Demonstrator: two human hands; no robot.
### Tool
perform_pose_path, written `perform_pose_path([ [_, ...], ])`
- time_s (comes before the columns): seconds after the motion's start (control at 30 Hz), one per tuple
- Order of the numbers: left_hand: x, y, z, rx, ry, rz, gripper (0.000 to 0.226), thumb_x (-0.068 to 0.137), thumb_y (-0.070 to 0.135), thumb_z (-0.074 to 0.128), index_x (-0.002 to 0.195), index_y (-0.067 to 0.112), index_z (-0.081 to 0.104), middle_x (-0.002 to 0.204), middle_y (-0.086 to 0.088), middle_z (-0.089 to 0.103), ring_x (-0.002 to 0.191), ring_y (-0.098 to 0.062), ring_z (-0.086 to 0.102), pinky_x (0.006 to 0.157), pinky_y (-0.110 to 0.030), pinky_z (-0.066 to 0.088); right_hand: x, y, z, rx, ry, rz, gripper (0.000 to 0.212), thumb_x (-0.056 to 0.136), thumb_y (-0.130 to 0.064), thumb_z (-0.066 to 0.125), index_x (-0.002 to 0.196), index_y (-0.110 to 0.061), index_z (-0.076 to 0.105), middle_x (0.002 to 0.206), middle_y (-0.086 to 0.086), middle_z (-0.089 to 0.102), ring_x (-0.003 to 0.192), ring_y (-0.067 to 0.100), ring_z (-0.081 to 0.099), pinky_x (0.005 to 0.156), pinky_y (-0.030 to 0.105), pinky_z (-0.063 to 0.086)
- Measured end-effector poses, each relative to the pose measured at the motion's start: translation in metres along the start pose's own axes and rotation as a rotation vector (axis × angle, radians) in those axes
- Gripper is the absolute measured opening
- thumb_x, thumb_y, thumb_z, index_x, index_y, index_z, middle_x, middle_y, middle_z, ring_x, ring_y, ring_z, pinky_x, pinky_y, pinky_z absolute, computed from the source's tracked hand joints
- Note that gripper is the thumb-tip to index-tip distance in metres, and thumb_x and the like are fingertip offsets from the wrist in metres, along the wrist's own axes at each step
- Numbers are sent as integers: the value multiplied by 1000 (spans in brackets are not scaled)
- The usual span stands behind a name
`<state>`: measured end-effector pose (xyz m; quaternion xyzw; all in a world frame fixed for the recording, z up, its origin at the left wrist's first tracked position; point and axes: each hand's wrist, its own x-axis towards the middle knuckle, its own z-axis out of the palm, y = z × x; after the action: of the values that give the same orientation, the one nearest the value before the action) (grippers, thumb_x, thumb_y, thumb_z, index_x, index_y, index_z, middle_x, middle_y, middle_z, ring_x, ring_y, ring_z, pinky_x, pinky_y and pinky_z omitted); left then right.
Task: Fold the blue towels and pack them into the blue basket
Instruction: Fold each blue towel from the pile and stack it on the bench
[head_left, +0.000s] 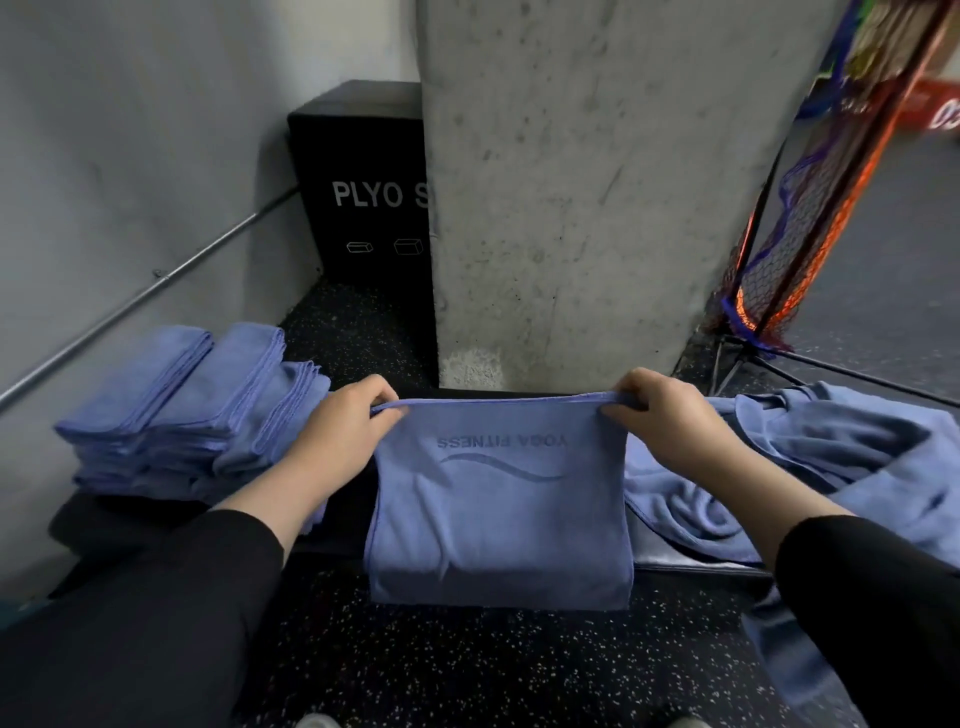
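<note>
Speckled black rubber floor (415, 670) beneath; left hand (345, 431) and right hand (670, 421) each grip-pinch the blue towel (498, 519).

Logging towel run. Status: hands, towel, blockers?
Left hand and right hand pinch top corners of blue towel, held taut. Folded stack left, unfolded pile right. Blue basket not in view. Nothing in the way.

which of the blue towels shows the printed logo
The held towel, stretched by its top edge between the left hand and right hand. The folded stack and crumpled pile show none.
</note>
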<state>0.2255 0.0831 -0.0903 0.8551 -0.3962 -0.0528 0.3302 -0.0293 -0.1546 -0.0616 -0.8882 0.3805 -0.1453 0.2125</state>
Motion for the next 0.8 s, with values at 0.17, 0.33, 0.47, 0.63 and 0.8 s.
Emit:
perform_pose_path([
  [0.17,-22,24,-27,-118,77,-47,12,99,28,59,88,23,59,79,3,62,76,-15,57,65,-28,42,-23,-14,-26,129,88,-28,10,93,-27,64,87,-22,58,73,-3,64,72,22,59,59,25,38],
  [0.33,-45,62,-54,-355,317,-42,11,103,23,53,95,19,59,78,9,57,70,-3,50,60,-11,37,-52,-44,-56,398,315,-102,7,100,-24,56,101,-17,54,78,1,64,66,16,58,55,17,42],
  [0.47,-59,76,-65,-375,355,-36,11,104,24,52,98,21,60,84,9,62,77,-3,54,65,-11,39,-69,-51,-65,556,324,-62,3,100,-27,55,98,-26,57,85,1,69,80,29,64,69,40,53],
  [0.63,-54,69,-71,-463,380,-88,29,96,40,62,83,14,57,71,-9,55,67,-17,45,66,-37,38,-79,-55,-69,624,311,-57,6,101,-28,55,95,-29,56,84,8,68,73,24,60,74,50,52],
  [0.8,-64,60,-61,-255,389,-36,26,93,30,69,75,15,59,68,1,52,64,-12,47,62,-31,32,-75,-50,-58,638,235,-31,4,102,-26,55,99,-24,57,87,6,71,73,15,59,68,40,51],
])
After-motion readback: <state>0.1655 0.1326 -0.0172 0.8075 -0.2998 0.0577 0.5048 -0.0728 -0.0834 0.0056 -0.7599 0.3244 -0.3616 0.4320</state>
